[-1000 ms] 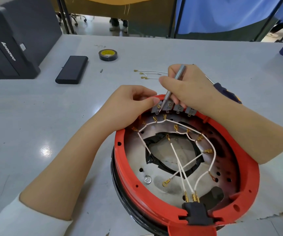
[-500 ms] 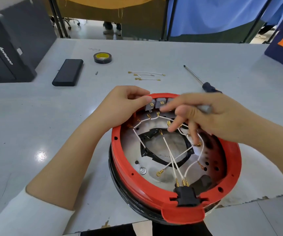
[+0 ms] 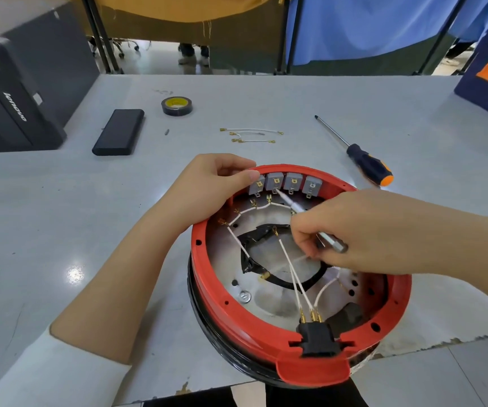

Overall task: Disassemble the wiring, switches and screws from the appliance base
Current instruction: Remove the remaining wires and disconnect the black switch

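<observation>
**Slim metal tool at the switch row, base steadied at its far rim**

Your left hand [image 3: 207,186] grasps the far-left rim of the round red plastic appliance base [image 3: 266,345], thumb pressed beside the leftmost of four grey block-shaped switches [image 3: 284,183] with brass tabs. The base sits on the near edge of the grey table [image 3: 60,215], over a glossy black ring.

Your right hand [image 3: 354,230] pinches a thin silver metal driver [image 3: 292,205]; its tip meets the lower tab of the second switch from the left. Its hexagonal rear end pokes out between your fingers, and the hand hides most of the shaft.

Inside, white wires [image 3: 292,277] with brass terminals run over a dull metal plate to a black connector block [image 3: 317,339] in the near rim notch. Black tape edges the central opening. Your right hand covers the wiring on the right side.

Far on the table lie loose white wires [image 3: 251,135], a screwdriver [image 3: 366,163] with a black-and-orange handle, a roll of black tape [image 3: 176,105] and a flat black matte case [image 3: 118,132]. A black Lenovo box [image 3: 16,92] is cut off at the left.
</observation>
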Tool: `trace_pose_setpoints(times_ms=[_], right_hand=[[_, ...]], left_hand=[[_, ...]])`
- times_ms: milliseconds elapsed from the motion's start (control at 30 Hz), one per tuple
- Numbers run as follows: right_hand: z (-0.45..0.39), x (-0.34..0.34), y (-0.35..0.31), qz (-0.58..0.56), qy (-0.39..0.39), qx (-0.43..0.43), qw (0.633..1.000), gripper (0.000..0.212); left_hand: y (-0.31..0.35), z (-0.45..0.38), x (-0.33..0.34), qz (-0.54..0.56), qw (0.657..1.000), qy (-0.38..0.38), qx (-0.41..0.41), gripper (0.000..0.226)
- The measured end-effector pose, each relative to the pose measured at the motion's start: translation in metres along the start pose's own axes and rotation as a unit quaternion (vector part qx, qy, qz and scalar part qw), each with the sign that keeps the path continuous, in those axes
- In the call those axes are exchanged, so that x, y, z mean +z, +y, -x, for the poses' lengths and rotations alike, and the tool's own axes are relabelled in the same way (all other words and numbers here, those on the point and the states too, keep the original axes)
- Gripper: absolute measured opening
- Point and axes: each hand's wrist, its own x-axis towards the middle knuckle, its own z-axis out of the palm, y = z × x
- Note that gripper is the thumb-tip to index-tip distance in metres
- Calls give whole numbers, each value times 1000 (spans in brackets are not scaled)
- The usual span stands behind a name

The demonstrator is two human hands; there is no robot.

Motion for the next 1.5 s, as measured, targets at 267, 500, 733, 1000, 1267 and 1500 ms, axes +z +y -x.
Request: trace_pose_setpoints(times_ms=[267, 500, 733, 1000, 1267, 1500], right_hand=[[1, -8, -2, 55, 222, -81, 970, 26], [-4, 8, 5, -112, 287, -65, 949, 34], [-7, 10, -2, -355, 257, -47, 898, 39], [-11, 1, 3, -224, 302, -42, 926, 42], [-21, -11, 20, -338, 280, 14, 898, 37], [-25, -14, 21, -461, 260, 25, 848, 36]], left_hand=[[1, 0, 1, 4, 1000, 6, -2, 22], [0, 0, 1, 10, 1000, 2, -1, 24], [3, 1, 1, 12, 1000, -4, 6, 25], [3, 2, 1, 16, 1000, -12, 8, 27], [9, 0, 0, -16, 999, 32, 39, 19], [35, 5, -14, 104, 990, 39, 90, 52]])
